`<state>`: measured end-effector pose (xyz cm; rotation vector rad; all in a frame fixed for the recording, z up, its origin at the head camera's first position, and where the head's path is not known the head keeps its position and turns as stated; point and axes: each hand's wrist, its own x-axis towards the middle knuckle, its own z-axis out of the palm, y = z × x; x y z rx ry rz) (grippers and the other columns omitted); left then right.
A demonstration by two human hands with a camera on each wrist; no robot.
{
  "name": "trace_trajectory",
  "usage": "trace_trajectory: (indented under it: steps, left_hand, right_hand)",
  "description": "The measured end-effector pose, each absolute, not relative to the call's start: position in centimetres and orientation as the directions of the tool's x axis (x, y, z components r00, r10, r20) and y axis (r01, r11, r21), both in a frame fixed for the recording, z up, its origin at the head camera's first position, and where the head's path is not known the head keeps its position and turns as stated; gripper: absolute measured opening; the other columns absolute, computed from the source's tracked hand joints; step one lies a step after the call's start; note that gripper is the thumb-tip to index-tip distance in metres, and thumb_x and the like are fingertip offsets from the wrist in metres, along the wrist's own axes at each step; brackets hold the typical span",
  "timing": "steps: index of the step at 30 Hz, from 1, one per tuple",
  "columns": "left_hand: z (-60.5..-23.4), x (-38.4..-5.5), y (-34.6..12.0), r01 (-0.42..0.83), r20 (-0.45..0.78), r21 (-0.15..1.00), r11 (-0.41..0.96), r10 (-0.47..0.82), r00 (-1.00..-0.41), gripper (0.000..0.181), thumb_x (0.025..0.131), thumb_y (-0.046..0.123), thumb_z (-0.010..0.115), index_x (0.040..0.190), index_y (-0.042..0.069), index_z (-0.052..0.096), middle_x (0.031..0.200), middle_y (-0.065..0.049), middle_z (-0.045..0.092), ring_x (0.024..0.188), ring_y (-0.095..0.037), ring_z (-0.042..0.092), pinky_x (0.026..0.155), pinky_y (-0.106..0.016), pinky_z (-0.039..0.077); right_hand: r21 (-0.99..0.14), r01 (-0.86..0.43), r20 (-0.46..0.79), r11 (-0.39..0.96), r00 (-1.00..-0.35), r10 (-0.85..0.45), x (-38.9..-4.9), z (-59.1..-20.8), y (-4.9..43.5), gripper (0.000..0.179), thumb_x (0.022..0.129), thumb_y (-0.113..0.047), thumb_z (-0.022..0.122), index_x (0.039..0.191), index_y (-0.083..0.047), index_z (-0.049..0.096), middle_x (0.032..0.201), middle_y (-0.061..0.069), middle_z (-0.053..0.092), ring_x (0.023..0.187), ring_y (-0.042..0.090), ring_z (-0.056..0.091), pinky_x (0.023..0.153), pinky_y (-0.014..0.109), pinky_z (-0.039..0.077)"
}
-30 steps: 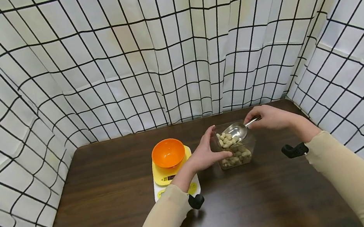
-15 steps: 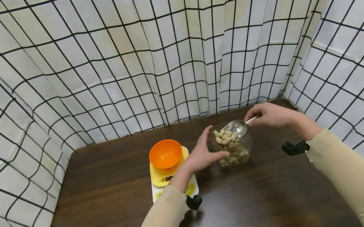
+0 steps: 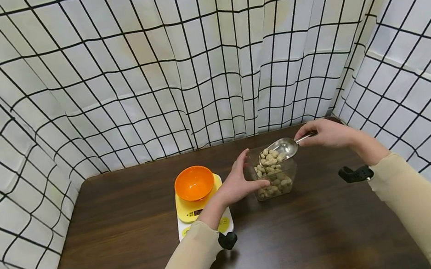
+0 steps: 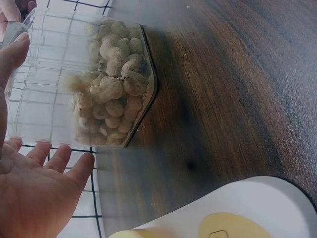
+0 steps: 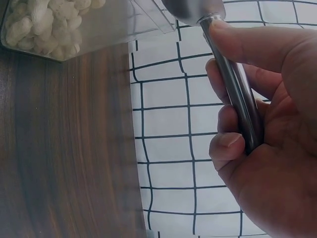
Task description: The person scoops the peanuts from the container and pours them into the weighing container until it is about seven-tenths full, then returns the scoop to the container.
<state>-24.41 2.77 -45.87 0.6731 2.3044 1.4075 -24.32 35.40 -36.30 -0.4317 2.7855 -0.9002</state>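
A clear plastic container (image 3: 291, 170) with unshelled peanuts (image 3: 275, 187) in its lower part stands on the dark table. My left hand (image 3: 237, 187) holds its left side, thumb toward the front and fingers spread along the far side. In the left wrist view, the thumb (image 4: 16, 54) lies by the rim. My right hand (image 3: 326, 133) grips the handle of a metal scoop (image 3: 287, 146); the right wrist view shows fingers and thumb wrapped round the handle (image 5: 235, 94). Peanuts (image 3: 271, 156) lie in the scoop's bowl, which is over the container's mouth and tilted down to the left.
Left of the container, an orange bowl (image 3: 194, 183) sits on a yellow and white kitchen scale (image 3: 185, 212), partly covered by my left forearm. The brown wooden table (image 3: 133, 258) ends at a white curtain (image 3: 206, 71) with a black grid.
My right hand has raised the scoop from among the peanuts to the container's mouth, moving slightly right, with peanuts in it. My left hand stays on the container. The head view has shifted slightly.
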Motion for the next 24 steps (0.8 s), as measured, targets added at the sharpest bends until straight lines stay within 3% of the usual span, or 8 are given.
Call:
trace_trajectory:
  steps: [6, 15, 24]
  left_hand:
    - [-45.1, -24.1, 2.1, 0.214, -0.045, 0.898, 0.384, 0.564, -0.824, 0.121, 0.082, 0.046, 0.085, 0.164, 0.038, -0.003, 0.168, 0.003, 0.015, 0.149, -0.019, 0.027, 0.113, -0.052, 0.036]
    - [-41.8, -23.3, -2.4, 0.317, 0.071, 0.887, 0.337, 0.579, -0.812, 0.114, 0.083, 0.045, 0.086, 0.162, 0.045, 0.004, 0.168, 0.004, 0.014, 0.149, -0.029, 0.028, 0.117, -0.05, 0.032]
    - [-40.6, -23.6, -9.8, 0.337, 0.081, 0.811, 0.478, 0.478, -0.874, 0.106, 0.083, 0.047, 0.084, 0.161, 0.048, 0.012, 0.167, 0.004, 0.018, 0.15, -0.028, 0.024, 0.113, -0.063, 0.03]
  right_hand:
    - [-0.607, -0.214, -0.067, 0.766, -0.946, -0.317, -24.0, -36.1, 35.2, 0.033, 0.102, -0.04, 0.065, 0.123, -0.016, 0.072, 0.133, 0.008, 0.062, 0.118, 0.028, 0.058, 0.093, 0.051, 0.047]
    - [-0.623, -0.244, -0.018, 0.743, -0.945, -0.326, -23.5, -35.4, 33.3, 0.032, 0.102, -0.038, 0.064, 0.123, -0.015, 0.072, 0.13, 0.008, 0.064, 0.116, 0.025, 0.058, 0.093, 0.046, 0.046]
    - [-0.657, -0.256, 0.01, 0.709, -0.944, -0.331, -23.8, -35.4, 29.6, 0.026, 0.101, -0.032, 0.067, 0.121, -0.017, 0.073, 0.127, 0.004, 0.067, 0.124, 0.026, 0.057, 0.101, 0.049, 0.044]
